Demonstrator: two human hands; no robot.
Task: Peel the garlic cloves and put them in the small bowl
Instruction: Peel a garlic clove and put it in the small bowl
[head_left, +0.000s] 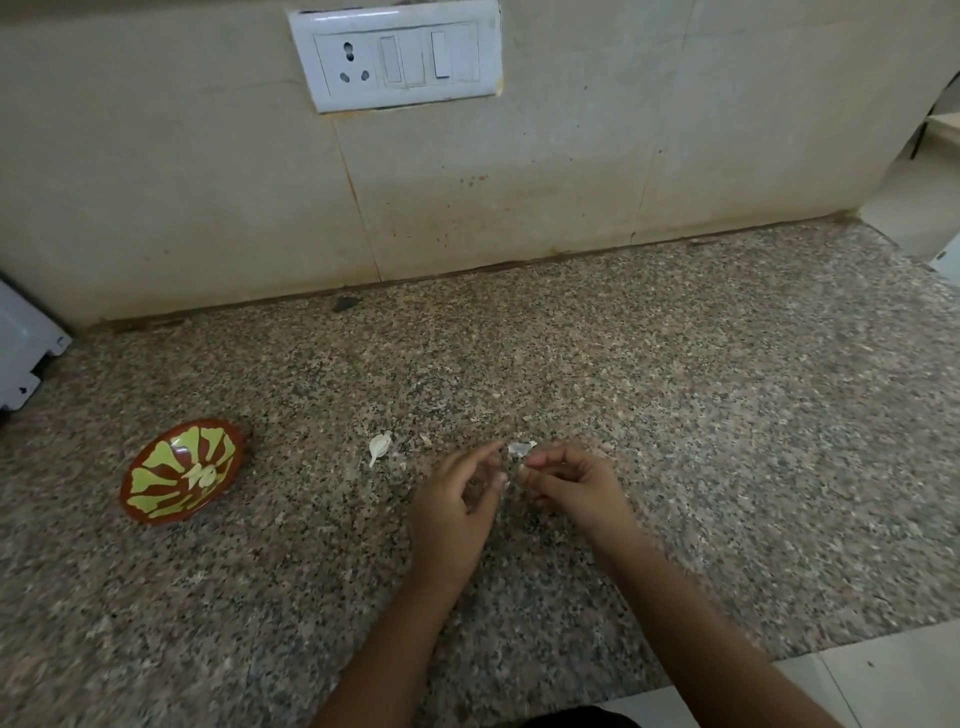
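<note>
The speckled granite counter (675, 415) is filling the lower two-thirds of the frame, with the pale tiled wall (156, 182) rising behind it. A white switch plate (395, 54) is sitting at top centre, and a white appliance (21, 348) is poking in at the left edge.

I am holding both hands close together just below the middle. My right hand (571, 483) is curling its fingers and pinching a pale garlic clove (522, 470) at the fingertips. My left hand (457, 499) is loosely curved, index stretched out; I cannot tell whether it is gripping anything.

The small bowl (150, 488), red-brown and green, is resting at lower left, tilted, holding peeled cloves (200, 474). An unpeeled clove (378, 447) is lying on the counter between the bowl and my hands. A scrap of skin (521, 448) is showing just above my fingertips.
</note>
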